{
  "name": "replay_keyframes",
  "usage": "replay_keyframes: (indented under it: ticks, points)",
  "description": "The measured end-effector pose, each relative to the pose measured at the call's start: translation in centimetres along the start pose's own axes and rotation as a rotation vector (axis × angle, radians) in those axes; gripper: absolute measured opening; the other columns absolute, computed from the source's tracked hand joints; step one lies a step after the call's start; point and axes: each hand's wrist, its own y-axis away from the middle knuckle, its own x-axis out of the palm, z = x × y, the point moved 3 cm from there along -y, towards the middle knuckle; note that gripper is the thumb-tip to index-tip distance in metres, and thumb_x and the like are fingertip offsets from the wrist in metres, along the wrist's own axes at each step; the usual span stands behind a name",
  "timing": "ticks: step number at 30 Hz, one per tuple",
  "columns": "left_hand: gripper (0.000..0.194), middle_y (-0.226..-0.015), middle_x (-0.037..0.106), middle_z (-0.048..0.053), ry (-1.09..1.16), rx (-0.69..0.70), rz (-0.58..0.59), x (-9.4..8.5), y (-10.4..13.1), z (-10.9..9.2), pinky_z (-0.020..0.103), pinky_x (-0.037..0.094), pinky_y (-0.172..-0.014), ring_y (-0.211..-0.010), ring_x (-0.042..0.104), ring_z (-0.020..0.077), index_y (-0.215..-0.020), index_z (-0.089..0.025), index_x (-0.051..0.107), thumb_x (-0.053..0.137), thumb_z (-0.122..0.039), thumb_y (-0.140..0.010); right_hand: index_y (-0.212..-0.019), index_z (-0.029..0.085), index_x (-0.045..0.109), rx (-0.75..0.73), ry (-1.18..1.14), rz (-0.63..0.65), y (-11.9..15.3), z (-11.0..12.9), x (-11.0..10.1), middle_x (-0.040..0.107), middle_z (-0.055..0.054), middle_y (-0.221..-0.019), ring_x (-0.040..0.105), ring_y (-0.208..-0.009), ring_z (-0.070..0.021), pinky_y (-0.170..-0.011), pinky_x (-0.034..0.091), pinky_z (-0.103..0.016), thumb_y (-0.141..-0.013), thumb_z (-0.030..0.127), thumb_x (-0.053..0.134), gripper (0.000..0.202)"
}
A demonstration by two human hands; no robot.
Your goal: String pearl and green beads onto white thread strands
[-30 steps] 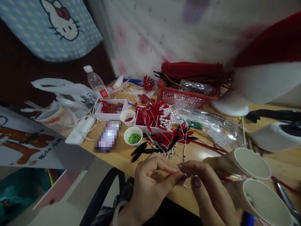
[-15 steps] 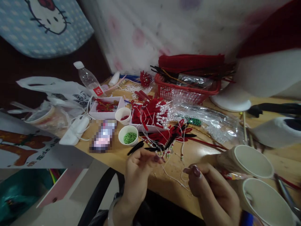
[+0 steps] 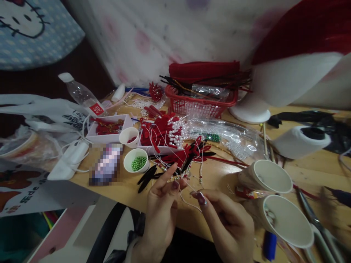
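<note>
My left hand (image 3: 161, 210) pinches a thin white thread (image 3: 188, 185) between thumb and fingers. My right hand (image 3: 226, 221) has its thumb and forefinger closed on the same thread, a short way to the right, so a piece of it runs between the two hands. A loose length hangs below them over the table. Just beyond my fingertips lie red and black fuzzy pieces (image 3: 178, 157) with strings of small beads (image 3: 201, 171). Behind these, a box holds red fuzzy pieces with white pearl beads (image 3: 177, 132) on their ends.
Paper cups with green beads (image 3: 138, 163) and red beads (image 3: 132, 139) stand left, beside a phone (image 3: 106, 164). Two large paper cups (image 3: 271, 177), scissors (image 3: 309, 208) and a thread cone (image 3: 293, 142) are at right. A red basket (image 3: 189, 104) stands at the back.
My hands have come closer together, the right one moving left toward the left one. The thread between them now shows as a straight line. The camera view has turned slightly right.
</note>
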Motion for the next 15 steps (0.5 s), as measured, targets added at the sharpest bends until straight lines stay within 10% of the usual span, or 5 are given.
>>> replay_keyframes:
  ticks: [15]
  points:
    - [0.052, -0.073, 0.079, 0.001, -0.019, 0.007, -0.049, 0.46, 0.29, -0.51, 0.016, 0.057, -0.068, -0.076, 0.076, 0.0137, -0.090, -0.022, 0.082, 0.103, -0.038, -0.044, -0.087, 0.023, 0.077, -0.151, 0.141, 0.244, -0.28, 0.56, -0.12, 0.071, 0.001, -0.064, 0.055, -0.046, -0.0102, -0.042, 0.040, -0.020, -0.098, 0.025, 0.059, 0.021]
